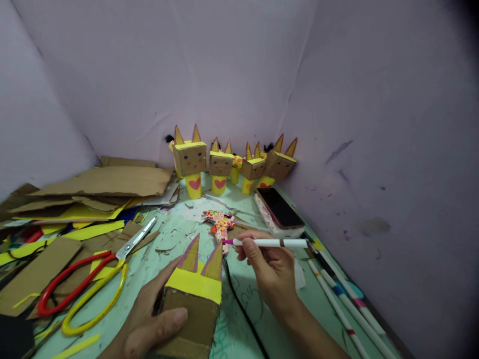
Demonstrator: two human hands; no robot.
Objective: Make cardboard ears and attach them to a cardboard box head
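Observation:
My left hand (157, 319) is closed around a cardboard box head (192, 309), its thumb lying across the brown front. A yellow strip runs along the box's top, and two pointed ears (209, 264) edged in purple stand up from it. In my right hand (271, 269) is a white felt-tip marker (271, 243), pinched between thumb and fingers and held nearly level. The marker's magenta tip is by the top of the right ear; whether it touches I cannot tell. Just behind the tip lies a glue gun (220, 224) covered in colourful patterned paper, its black cord running forward.
Red-and-yellow-handled scissors (101, 279) lie at left among cardboard and paper scraps (93, 182). Several finished cardboard animal figures (192, 162) stand along the back wall. At right are a phone (280, 207) on a tissue pack and several markers (348, 299) beside the wall.

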